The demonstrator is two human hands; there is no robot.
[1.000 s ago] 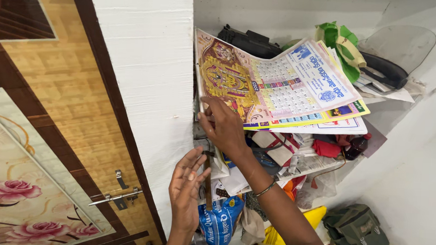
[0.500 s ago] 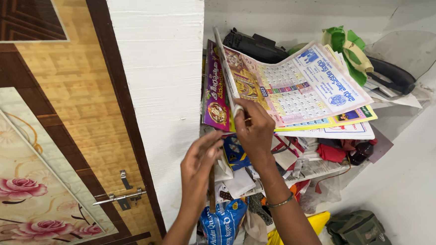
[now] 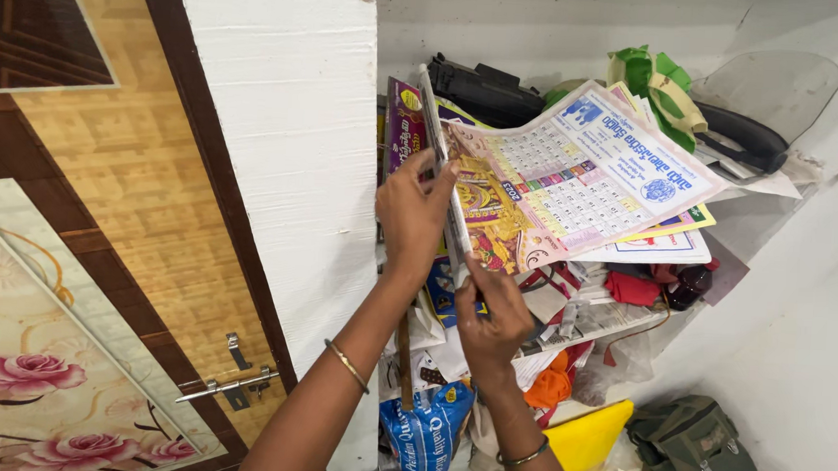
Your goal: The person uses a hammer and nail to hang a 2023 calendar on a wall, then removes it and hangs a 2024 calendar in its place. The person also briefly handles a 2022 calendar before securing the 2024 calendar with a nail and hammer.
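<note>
White-walled and crammed, the cluttered shelf (image 3: 625, 318) is carrying a stack of glossy printed paper calendars (image 3: 585, 173); both hands are now gripping it, the left hand (image 3: 410, 216) having risen to its spine, the right hand (image 3: 489, 320) having dropped beneath, tilting the stack upward.

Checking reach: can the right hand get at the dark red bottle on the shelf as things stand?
Probably not directly. The right hand is pinching the calendar at its lower edge, and the bottle sits further right, tucked under the overhanging calendar pages among red cloth. It would likely have to let go first.
</note>
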